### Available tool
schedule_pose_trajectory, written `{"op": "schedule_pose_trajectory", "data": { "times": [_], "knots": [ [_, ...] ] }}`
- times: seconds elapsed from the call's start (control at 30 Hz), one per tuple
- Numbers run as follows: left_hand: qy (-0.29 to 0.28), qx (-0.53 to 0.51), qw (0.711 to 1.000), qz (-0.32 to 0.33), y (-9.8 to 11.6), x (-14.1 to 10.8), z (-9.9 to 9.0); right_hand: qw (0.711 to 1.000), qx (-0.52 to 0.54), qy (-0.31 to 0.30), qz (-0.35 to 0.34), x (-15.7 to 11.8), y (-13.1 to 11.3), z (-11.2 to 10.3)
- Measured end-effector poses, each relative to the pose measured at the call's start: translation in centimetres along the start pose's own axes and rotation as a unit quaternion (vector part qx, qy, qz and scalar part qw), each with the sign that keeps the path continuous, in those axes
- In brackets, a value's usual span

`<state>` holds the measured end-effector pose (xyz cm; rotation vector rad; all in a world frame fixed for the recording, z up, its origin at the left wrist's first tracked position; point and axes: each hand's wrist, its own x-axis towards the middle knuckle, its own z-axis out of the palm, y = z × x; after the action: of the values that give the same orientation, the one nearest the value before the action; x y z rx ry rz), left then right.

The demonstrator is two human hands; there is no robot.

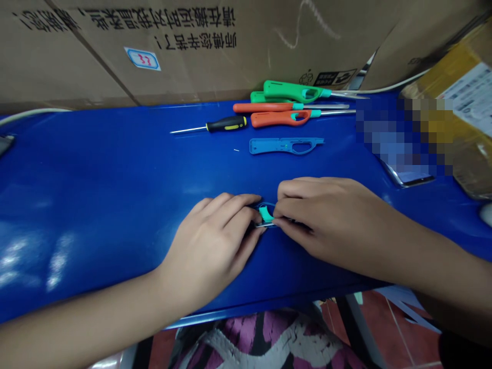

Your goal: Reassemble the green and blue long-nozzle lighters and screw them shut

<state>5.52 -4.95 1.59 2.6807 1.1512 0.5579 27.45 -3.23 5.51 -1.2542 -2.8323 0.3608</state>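
Note:
My left hand (pixel 221 238) and my right hand (pixel 319 212) meet close to the table's front edge. Between their bent fingers is a lighter (pixel 266 213) in a blue casing with a teal trigger piece; most of it is covered by my hands. Both hands grip it, the left at its left part and the right at its right part. Farther back lies a loose blue casing half (pixel 269 146), its hollow inner side facing up. A tiny pin-like piece (pixel 236 150) rests to the left of that half.
Behind lie a black and yellow screwdriver (pixel 226 124), orange lighters (pixel 279 119) and green lighters (pixel 286 91). A phone (pixel 413 177) lies at the right beside a taped carton (pixel 469 159). A large cardboard box (pixel 184 66) stands along the back of the blue table (pixel 115 179).

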Motion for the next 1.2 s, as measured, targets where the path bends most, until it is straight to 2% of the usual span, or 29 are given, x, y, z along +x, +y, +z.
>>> {"op": "schedule_pose_trajectory", "data": {
  "times": [0.5, 0.63, 0.8, 0.9, 1.07, 1.2],
  "knots": [
    [0.020, -0.017, 0.999, 0.035, -0.3, -0.2, 0.3, 1.000, 0.020, -0.011, 0.000, 0.2, -0.1, 0.3],
    [0.031, -0.036, 0.998, 0.046, -0.6, -0.3, 0.5, 0.995, 0.095, -0.031, 0.022, 0.5, 0.4, 0.3],
    [0.038, -0.034, 0.996, 0.068, -1.0, -0.8, 0.5, 0.974, 0.218, -0.052, 0.036, 1.3, 1.4, 0.2],
    [0.040, -0.030, 0.995, 0.083, -1.1, -0.9, 0.4, 0.964, 0.246, -0.077, 0.060, 1.6, 1.8, 0.3],
    [0.032, -0.004, 0.998, 0.063, -1.2, -1.2, 0.1, 0.949, 0.278, -0.085, 0.119, 1.9, 2.2, 0.3],
    [0.034, 0.052, 0.992, 0.106, -1.3, -1.3, 0.2, 0.943, 0.294, -0.096, 0.125, 2.0, 2.7, -0.1]
  ]
}}
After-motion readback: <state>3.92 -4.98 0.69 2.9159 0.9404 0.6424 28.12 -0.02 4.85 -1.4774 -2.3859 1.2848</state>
